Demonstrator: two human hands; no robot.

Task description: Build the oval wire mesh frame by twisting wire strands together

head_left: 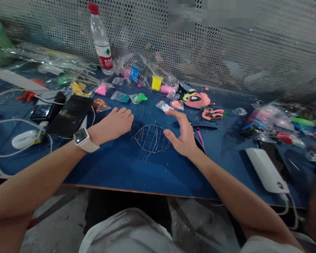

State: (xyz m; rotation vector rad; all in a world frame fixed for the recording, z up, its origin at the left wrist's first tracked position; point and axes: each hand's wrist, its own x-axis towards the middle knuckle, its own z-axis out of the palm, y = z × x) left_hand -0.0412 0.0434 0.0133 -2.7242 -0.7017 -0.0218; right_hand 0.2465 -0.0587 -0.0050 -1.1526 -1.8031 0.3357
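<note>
A round wire mesh frame [152, 138] lies flat on the blue table [126, 168] between my two hands. My left hand [115, 123] rests knuckles-up on the table just left of the frame, fingers curled under, and I see nothing in it; a white smartwatch [82, 137] sits on that wrist. My right hand [182, 133] hovers at the frame's right edge, palm facing left, fingers spread and empty. Small bags of coloured clay [138, 98] lie just beyond the hands.
A black phone [70, 115], a white mouse [25, 139] and cables lie at the left. A water bottle [101, 41] stands at the back by the perforated screen. Clay mask pieces [197, 100] and a white power bank [265, 170] lie at the right. Another person's arm shows at the far right edge.
</note>
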